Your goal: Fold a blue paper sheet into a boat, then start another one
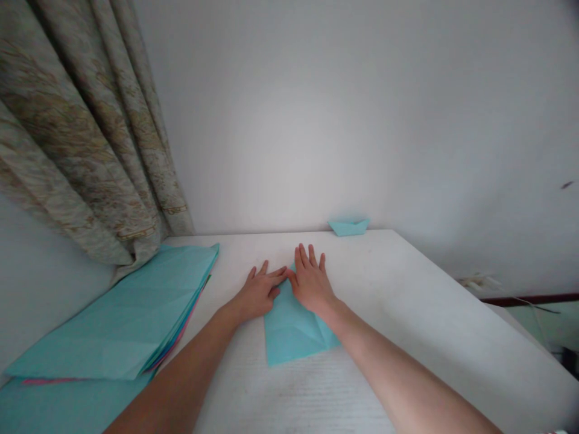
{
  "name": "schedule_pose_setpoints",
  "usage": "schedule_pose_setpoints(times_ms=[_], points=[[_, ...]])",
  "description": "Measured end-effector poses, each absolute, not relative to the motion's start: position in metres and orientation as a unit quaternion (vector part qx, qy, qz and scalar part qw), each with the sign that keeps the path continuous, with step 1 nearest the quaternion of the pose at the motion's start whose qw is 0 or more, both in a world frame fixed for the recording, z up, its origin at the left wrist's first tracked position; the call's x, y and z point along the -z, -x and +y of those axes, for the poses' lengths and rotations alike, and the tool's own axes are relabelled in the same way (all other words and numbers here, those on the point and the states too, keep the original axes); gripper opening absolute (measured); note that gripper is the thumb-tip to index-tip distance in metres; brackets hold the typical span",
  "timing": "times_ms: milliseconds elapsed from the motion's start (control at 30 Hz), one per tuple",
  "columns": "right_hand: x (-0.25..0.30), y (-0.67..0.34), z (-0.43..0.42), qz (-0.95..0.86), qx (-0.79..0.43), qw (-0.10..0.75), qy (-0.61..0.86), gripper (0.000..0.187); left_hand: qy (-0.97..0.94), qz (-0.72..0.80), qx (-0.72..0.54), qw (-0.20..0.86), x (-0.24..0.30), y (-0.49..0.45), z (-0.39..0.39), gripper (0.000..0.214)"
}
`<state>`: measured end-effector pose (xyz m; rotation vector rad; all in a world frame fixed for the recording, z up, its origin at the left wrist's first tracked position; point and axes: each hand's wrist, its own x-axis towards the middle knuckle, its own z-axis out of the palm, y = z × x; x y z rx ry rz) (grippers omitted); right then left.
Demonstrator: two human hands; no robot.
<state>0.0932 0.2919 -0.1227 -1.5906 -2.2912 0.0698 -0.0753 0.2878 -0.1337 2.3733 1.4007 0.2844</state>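
A light turquoise sheet of paper point(292, 337) with crease lines lies on the white table, its far part covered by my hands. My left hand point(259, 293) rests at the paper's left edge, fingers spread, with the index finger stretched toward the right hand. My right hand point(311, 281) lies flat over the far right part of the paper, fingers pointing away from me. The right thumb and left index fingertip meet near the paper's far end. My right wrist hides some of the paper's right side.
A folded turquoise paper boat point(348, 227) stands at the table's back edge by the wall. On the left lies a stack of large paper sheets point(117, 319), turquoise on top, with pink and blue edges below. A patterned curtain point(90, 120) hangs behind the stack. The white table point(398, 313) narrows toward the wall.
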Motion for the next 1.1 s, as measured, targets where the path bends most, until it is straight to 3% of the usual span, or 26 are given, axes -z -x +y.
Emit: schedule_pose_setpoints(times_ms=[133,433,667,767,933,1100], points=[[0.125,-0.084,0.280,-0.875,-0.092,0.133,0.457,0.067,-0.853,0.491,-0.090,0.151,0.135,0.072,0.288,0.070],[0.130,-0.084,0.285,-0.878,-0.089,0.096,0.461,0.069,-0.853,0.502,-0.069,0.124,0.134,0.069,0.288,0.075],[0.133,-0.089,0.292,-0.810,-0.079,0.074,0.577,0.075,-0.850,0.509,-0.051,0.121,0.128,0.068,0.287,0.057],[0.131,-0.090,0.293,-0.766,-0.030,0.104,0.633,0.073,-0.854,0.505,-0.046,0.115,0.128,0.069,0.286,0.053],[0.127,-0.086,0.288,-0.865,-0.064,0.113,0.484,0.060,-0.851,0.515,-0.034,0.103,0.131,0.069,0.284,0.056],[0.131,-0.089,0.293,-0.866,-0.091,0.083,0.485,0.060,-0.844,0.528,-0.034,0.091,0.132,0.068,0.283,0.055]])
